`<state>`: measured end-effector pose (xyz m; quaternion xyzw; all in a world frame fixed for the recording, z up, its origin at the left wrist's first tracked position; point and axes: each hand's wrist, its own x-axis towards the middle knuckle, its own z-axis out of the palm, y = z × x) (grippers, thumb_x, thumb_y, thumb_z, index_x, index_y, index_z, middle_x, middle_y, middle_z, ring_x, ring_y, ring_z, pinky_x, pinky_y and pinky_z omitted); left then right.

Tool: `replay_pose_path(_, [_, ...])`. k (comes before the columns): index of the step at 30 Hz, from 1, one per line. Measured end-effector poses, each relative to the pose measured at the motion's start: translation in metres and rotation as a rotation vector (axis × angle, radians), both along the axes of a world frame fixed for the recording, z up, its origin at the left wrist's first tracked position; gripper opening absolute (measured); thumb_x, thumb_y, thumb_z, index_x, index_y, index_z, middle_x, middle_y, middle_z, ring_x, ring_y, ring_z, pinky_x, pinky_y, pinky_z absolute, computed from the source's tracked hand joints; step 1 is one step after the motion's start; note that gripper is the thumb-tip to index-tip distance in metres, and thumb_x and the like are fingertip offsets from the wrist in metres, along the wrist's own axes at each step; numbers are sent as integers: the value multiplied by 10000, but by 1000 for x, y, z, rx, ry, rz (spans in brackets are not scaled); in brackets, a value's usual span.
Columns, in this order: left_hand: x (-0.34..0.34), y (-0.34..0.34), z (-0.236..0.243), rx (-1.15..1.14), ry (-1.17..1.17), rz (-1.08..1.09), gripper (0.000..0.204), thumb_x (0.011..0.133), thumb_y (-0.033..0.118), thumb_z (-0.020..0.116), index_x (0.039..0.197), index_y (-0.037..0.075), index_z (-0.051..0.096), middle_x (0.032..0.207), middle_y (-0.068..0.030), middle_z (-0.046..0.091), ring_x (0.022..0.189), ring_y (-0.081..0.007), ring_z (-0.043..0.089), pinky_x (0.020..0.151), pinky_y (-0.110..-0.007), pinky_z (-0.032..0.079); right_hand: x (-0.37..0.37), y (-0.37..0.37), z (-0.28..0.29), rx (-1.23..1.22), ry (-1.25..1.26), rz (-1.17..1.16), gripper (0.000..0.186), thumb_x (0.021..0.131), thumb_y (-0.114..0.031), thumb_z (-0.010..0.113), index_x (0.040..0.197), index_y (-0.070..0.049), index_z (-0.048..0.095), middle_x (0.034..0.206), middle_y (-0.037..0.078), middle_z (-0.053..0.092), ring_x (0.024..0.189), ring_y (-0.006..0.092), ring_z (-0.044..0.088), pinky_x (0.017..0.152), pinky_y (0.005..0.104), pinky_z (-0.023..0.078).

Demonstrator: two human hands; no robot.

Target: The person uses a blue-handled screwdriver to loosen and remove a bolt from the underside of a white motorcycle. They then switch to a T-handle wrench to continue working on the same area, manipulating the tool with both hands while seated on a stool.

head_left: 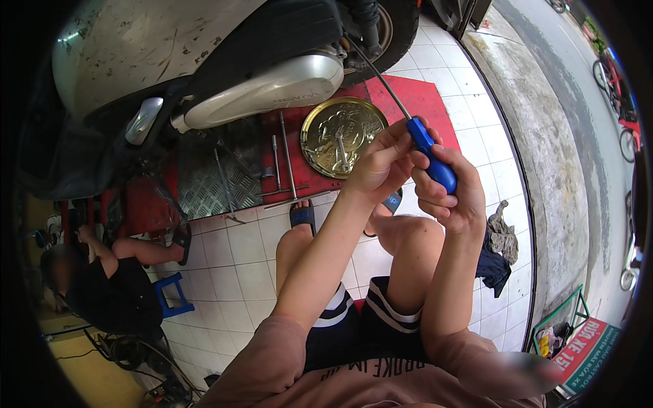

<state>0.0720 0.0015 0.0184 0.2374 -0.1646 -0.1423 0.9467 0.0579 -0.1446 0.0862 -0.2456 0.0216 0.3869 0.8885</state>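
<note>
Both my hands are closed around a long screwdriver with a blue handle (423, 139). My left hand (388, 162) pinches the upper part of the handle near the shaft, while my right hand (454, 185) wraps the thick butt end. The thin metal shaft runs up and to the left, its tip reaching the dark underside of the motorbike (272, 81) beside the rear wheel (391, 34). What exactly the tip touches is too small to tell. Below the bike, close to my left hand, a round gold tray (314, 151) holds a wrench (341, 149) and small parts.
T-handled tools (286, 153) lie on the red lift platform (435, 102) left of the tray. At left a person in black (122, 289) sits by a blue stool (175, 296). Dark rags (495, 265) lie on the tiles at right, near a signboard (588, 353). Beyond runs the street.
</note>
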Motion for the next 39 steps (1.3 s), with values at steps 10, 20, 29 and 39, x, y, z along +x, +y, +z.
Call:
replay_pose_path(10, [1,10,-3,46,10,64,258,949,108,573,1189,20,607,1107,-136,656,1056,-210,623,938,-342,493,-30,24,32,-1476,-1157,-440,265,844,-149,670,887,104,602,525,85,487,474,132,488,457,309,357])
replay_pose_path(20, [-2,5,16,13,7,-10,366,968,204,564,1289,34,520,1221,-105,586,1131,-186,577,998,-352,452,-2,4,-3,411,231,108,199,968,-233,448,916,-41,452,582,1,431,350,40,297,316,208,238])
replay_pose_path(29, [-1,3,11,-53,63,-23,379,996,278,509,1297,46,504,1179,-93,599,1165,-201,554,1008,-361,447,0,14,-5,600,239,158,261,988,-274,379,938,-23,430,581,44,454,337,66,312,306,215,277])
replay_pose_path(39, [4,14,0,2,22,-22,273,985,169,515,1218,33,553,1143,-95,612,1143,-232,564,1015,-370,442,-22,31,15,-1495,-1058,-471,192,827,-114,660,874,72,653,588,152,598,486,211,594,493,314,450])
